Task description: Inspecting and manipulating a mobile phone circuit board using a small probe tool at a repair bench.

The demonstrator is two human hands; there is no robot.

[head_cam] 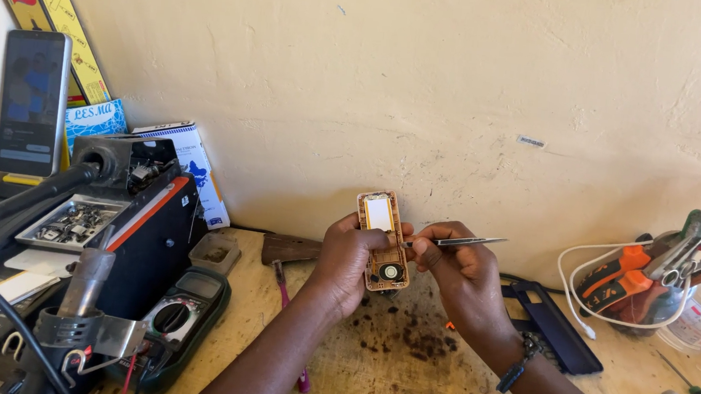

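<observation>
A small orange phone board (382, 242) is held upright above the counter (403, 371), near the wall, in the left hand (343, 260). The left hand is closed around the lower left edge of the board, with the thumb laid across its front. A white rectangular panel is seen in the upper part of the board and a round component near its lower end.

A pair of metal tweezers (458, 242) is gripped in the right hand (454, 269), whose fingers are pinched closed on it. The tweezers are held roughly level, the tips pointed left and brought to the right edge of the board; whether contact is made cannot be told. A dark beaded bracelet (522, 356) is worn on the right wrist.

Dark stains are noted on the counter below the hands. A multimeter (184, 313) and a black rework station (133, 220) are placed to the left. A dark phone case (554, 329) lies just right of the right forearm. A clear container of screwdrivers and pliers (673, 276) stands at the far right.
</observation>
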